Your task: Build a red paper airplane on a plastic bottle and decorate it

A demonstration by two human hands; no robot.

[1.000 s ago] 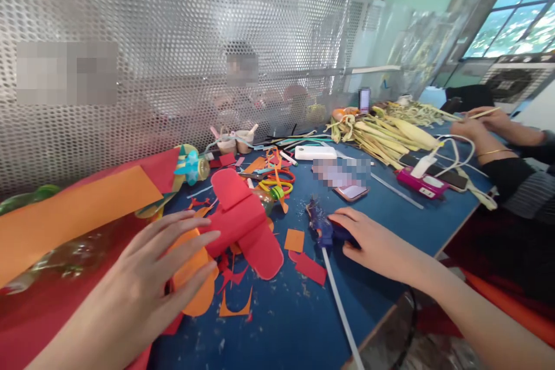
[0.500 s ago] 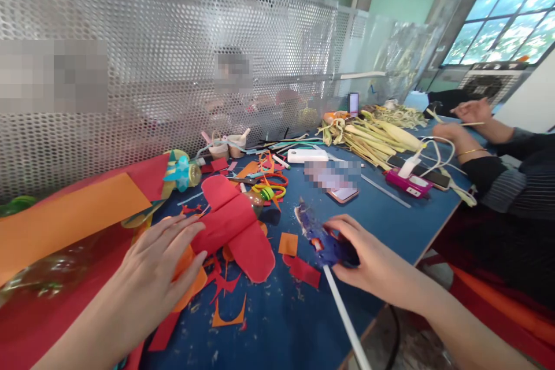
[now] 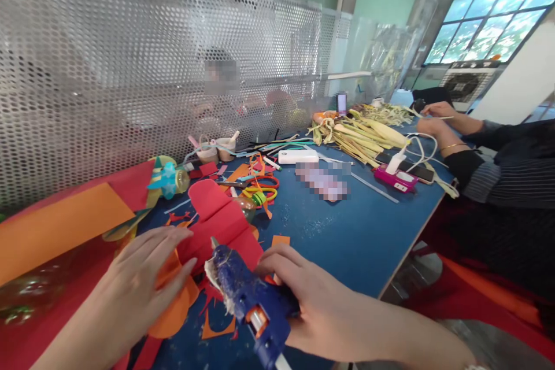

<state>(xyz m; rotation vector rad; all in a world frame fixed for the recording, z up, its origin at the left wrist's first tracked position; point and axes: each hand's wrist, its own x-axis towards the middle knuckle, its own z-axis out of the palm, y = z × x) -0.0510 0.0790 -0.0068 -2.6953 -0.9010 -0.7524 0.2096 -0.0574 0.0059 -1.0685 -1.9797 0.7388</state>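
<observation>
My right hand (image 3: 318,300) grips a blue hot glue gun (image 3: 254,300) by its handle. The gun's metal nozzle points away from me over a red cut-out shape (image 3: 217,214), and a white glue stick pokes out of its back. My left hand (image 3: 134,283) lies with fingers stretched out and thumb apart, its fingertips at the left end of the red cut-out. Beneath that hand are orange cut pieces (image 3: 171,315). A clear bottle piece with a green cap (image 3: 259,198) lies just behind the red cut-out, partly hidden by it.
Scissors with red and yellow handles (image 3: 266,185) lie among scraps. Beyond are a white power bank (image 3: 298,156), a blurred phone, corn husks (image 3: 355,133) and a magenta power strip (image 3: 394,178). Orange sheet (image 3: 65,225) lies left. Another person's hands (image 3: 442,118) work at right.
My right hand has lifted the glue gun off the table area at right and brought it left and nearer, over the red cut-out. My left hand stays by the cut-out; the view shifts slightly.
</observation>
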